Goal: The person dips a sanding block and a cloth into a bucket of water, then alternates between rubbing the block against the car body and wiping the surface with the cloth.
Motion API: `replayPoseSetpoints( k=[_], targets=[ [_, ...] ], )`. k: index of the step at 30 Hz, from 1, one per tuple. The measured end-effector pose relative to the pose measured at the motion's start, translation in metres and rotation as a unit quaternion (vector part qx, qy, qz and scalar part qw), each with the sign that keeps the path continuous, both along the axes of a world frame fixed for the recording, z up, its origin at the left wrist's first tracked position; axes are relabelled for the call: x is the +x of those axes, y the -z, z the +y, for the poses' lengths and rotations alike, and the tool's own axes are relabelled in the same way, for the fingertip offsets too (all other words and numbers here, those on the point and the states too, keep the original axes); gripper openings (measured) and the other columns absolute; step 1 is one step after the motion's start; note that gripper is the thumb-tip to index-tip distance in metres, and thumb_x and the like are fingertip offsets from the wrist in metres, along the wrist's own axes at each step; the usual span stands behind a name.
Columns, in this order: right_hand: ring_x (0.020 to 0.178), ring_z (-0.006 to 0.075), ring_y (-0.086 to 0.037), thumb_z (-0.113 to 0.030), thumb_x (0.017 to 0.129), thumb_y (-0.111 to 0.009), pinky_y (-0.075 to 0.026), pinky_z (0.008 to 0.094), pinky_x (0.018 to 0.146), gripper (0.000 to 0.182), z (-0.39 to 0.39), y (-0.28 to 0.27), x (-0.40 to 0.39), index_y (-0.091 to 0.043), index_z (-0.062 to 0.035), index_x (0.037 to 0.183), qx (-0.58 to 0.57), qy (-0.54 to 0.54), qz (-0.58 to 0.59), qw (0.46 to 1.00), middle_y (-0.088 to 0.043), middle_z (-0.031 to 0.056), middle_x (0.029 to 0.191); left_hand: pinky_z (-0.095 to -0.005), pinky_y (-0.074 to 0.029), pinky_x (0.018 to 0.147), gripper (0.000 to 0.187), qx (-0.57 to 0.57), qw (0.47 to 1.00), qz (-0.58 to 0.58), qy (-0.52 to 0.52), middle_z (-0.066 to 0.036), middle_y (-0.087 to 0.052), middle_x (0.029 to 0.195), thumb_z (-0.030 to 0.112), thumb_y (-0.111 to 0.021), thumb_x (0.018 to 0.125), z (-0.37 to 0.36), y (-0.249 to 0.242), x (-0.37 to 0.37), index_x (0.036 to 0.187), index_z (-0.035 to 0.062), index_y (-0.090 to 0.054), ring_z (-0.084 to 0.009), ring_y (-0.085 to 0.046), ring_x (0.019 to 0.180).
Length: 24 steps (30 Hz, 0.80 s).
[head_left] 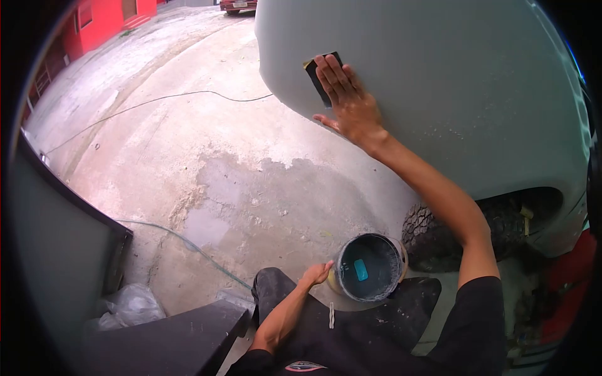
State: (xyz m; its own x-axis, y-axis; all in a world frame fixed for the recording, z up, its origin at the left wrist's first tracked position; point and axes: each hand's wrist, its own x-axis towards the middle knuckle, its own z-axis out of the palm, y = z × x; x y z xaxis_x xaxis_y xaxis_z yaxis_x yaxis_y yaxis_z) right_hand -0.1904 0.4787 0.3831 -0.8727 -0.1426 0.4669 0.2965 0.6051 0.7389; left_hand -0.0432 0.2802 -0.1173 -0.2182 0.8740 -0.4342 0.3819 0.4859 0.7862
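My right hand (352,103) lies flat on a dark sheet that looks like sandpaper (315,80), pressing it to the grey vehicle panel (433,69). Its fingers are stretched out and the thumb sticks out to the side, off the sheet. Down by my knees, my left hand (318,274) is closed at the left rim of a bucket (401,266); its fingertips are partly hidden. Dark liquid fills the bottom of the bucket, with a teal block (360,269) in it.
A tyre (423,229) sits under the panel, right of the bucket. Wet patches mark the concrete floor (144,150). A hose (188,242) runs toward my left leg. Dark panels (163,338) and a clear plastic bag (135,302) are at lower left.
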Motion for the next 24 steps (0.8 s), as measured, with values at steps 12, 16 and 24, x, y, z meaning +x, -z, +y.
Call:
replayPoseSetpoints(
  k=[12,16,24],
  targets=[
    [0.164,0.0245,0.009,-0.078,0.098,-0.038,0.008,0.0426,0.133,0.111,0.054,0.047,0.094,0.003,-0.0012,0.167,-0.064,-0.025,0.081,0.994,0.005,0.0122,0.177,-0.054,-0.046,0.107,0.091,0.029,0.999,-0.035,-0.008,-0.036,-0.067,0.123,0.068,-0.02,0.108,0.017,0.006,0.006,0.118,-0.0054,-0.072,-0.0526,-0.059,0.124],
    [0.164,0.0239,0.006,-0.075,0.098,-0.043,0.004,0.0419,0.134,0.11,-0.015,-0.031,-0.031,0.002,-0.0023,0.167,-0.099,-0.052,0.086,0.99,0.004,0.011,0.177,-0.0556,-0.049,0.101,0.092,0.004,0.999,0.008,-0.046,-0.033,-0.07,0.114,0.068,-0.017,0.108,-0.006,0.024,0.002,0.106,-0.0042,-0.073,-0.0529,-0.063,0.116],
    [0.164,0.0181,0.001,-0.061,0.1,-0.057,-0.004,0.0405,0.134,0.103,0.047,0.046,0.098,0.002,-0.0132,0.17,-0.09,-0.052,0.133,0.986,0.002,0.002,0.178,-0.0568,-0.05,0.099,0.093,0.061,0.995,-0.03,-0.075,-0.036,-0.069,0.111,0.068,-0.02,0.108,0.001,0.01,0.002,0.103,-0.008,-0.073,-0.0551,-0.064,0.112]
  ],
)
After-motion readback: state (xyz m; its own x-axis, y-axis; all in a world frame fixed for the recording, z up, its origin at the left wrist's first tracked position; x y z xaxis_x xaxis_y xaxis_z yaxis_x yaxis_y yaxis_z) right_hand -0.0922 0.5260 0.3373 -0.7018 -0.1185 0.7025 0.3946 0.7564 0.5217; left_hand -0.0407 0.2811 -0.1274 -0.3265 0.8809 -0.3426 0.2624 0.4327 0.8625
